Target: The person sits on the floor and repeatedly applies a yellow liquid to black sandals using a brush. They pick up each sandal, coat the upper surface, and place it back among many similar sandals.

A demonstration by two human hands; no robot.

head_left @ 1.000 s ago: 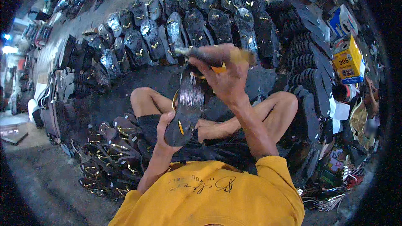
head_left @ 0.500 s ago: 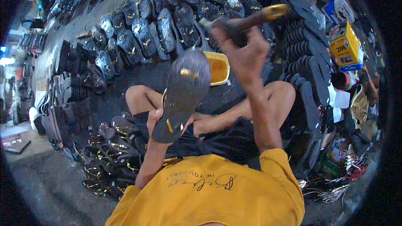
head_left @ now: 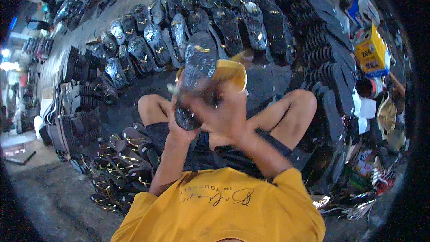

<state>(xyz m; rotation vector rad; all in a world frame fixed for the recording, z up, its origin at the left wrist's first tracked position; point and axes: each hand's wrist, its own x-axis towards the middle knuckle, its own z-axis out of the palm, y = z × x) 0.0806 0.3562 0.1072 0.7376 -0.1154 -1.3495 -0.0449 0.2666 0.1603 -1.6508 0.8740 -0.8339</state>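
L hand (head_left: 180,131) has its grip closed round the lower end of a glossy blk sole (head_left: 199,60), held up approx ctr of frame. R hand (head_left: 226,107) is blurred, across the sole's lower part; can't tell what its grip is on, if anything. Yellow tub (head_left: 234,69) shows just rt of the sole. Shiny soles (head_left: 254,29) in rows, upper mid; stacked soles (head_left: 331,74), rt side; strapped sandals (head_left: 123,161), lower lt.
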